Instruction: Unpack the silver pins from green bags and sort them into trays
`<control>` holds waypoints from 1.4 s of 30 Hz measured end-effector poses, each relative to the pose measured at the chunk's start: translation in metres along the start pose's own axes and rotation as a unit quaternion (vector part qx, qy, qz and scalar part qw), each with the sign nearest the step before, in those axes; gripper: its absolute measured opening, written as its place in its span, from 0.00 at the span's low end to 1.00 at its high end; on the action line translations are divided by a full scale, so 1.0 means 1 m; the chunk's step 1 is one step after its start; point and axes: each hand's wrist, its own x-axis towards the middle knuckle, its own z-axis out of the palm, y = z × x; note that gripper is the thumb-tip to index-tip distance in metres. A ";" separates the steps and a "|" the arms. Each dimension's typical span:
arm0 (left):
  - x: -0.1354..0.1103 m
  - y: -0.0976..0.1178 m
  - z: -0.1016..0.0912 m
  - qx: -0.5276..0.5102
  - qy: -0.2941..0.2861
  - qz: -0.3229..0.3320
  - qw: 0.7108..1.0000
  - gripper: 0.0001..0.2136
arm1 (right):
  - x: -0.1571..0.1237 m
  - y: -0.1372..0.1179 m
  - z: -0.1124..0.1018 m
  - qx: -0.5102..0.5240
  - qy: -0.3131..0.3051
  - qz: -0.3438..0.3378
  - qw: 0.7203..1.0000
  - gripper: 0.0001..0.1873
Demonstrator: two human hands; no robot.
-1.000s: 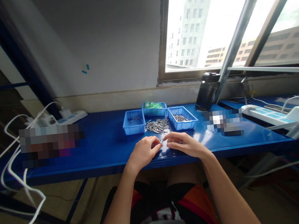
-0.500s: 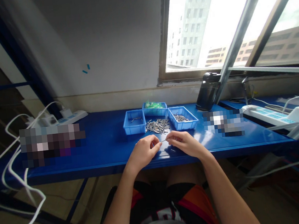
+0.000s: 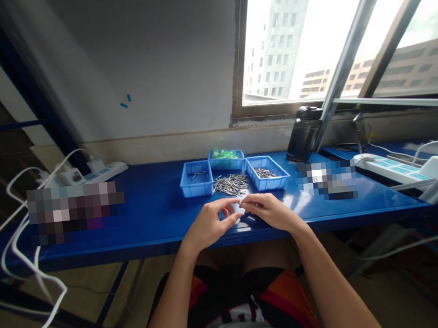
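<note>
My right hand [image 3: 269, 211] is closed in a pinch on a small, thin metal pin [image 3: 240, 202] just above the table's near part. My left hand [image 3: 213, 219] is beside it with thumb and forefinger apart, its fingertips close to the pin's end; whether they touch is too small to tell. Beyond both hands lies a loose pile of silvery metal pins [image 3: 230, 184]. A blue bin [image 3: 197, 190] at left holds a few pins, and another blue bin [image 3: 271, 183] at right holds many more.
Behind the pile, a third blue bin [image 3: 227, 168] contains green plastic bags [image 3: 224, 154]. On the blue table [image 3: 149, 213], a black bottle-like container [image 3: 304, 133] stands at right. Power strips [image 3: 389, 167] and white cables [image 3: 25, 257] lie toward both sides. Blurred patches cover two spots.
My left thumb and forefinger have spread apart from their pinch. My right hand has shifted slightly left, and the pin is now at its fingertips.
</note>
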 end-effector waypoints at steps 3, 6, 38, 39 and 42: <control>-0.001 -0.001 0.000 -0.001 -0.036 0.003 0.999 0.21 | 0.000 0.000 0.000 0.004 -0.009 0.000 1.000 0.11; -0.002 0.000 -0.001 0.005 -0.063 0.007 0.998 0.24 | 0.000 0.000 0.000 0.012 -0.016 0.008 1.000 0.11; 0.005 -0.007 0.004 0.158 0.037 -0.027 0.986 0.10 | -0.003 0.001 -0.001 0.027 0.033 0.031 0.999 0.16; 0.005 -0.008 0.005 0.168 0.033 -0.028 0.985 0.10 | -0.003 0.000 -0.002 0.035 0.023 0.026 0.999 0.15; 0.006 -0.011 0.005 0.182 0.014 -0.028 0.983 0.11 | -0.005 -0.001 -0.004 0.056 -0.008 0.017 0.998 0.15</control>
